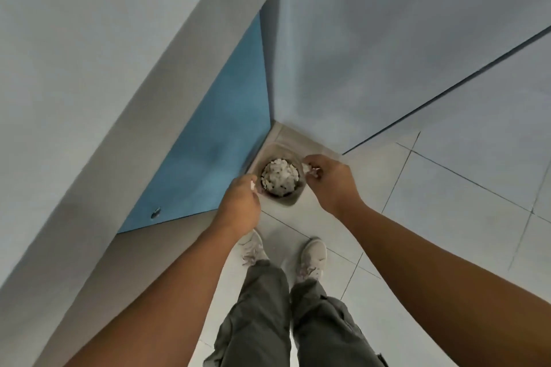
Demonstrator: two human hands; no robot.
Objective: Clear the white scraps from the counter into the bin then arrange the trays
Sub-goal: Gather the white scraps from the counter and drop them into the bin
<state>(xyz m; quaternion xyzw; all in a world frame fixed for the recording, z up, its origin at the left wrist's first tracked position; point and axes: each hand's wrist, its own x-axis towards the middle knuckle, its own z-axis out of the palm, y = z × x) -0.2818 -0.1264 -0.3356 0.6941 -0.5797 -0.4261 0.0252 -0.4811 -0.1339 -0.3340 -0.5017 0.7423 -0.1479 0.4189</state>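
Bin: we see the bin [286,198] standing upright on the tiled floor [447,217], tucked into the corner where the blue panel [208,143] meets the grey wall [372,53]; its round mouth faces straight up at us, so its long axis runs vertically, away from the camera.
Scraps in bin: white scraps [280,174] fill the mouth in a heap, nearly to the rim.
Left hand: our left hand [241,205] hovers at the bin's left rim, fingers curled inward; a bit of white shows at the fingertips, so the grip looks closed on a scrap, though most of it is hidden.
Right hand: our right hand [328,179] sits just beside the bin's right rim, fingers pinched around small white pieces [311,170]; this grip is closed on scraps.
Counter: the pale counter [89,83] edge runs diagonally on the left, above the blue panel.
Below: our grey trousers [268,307] and pale shoes [313,256] stand near the bin, toes pointing toward it.
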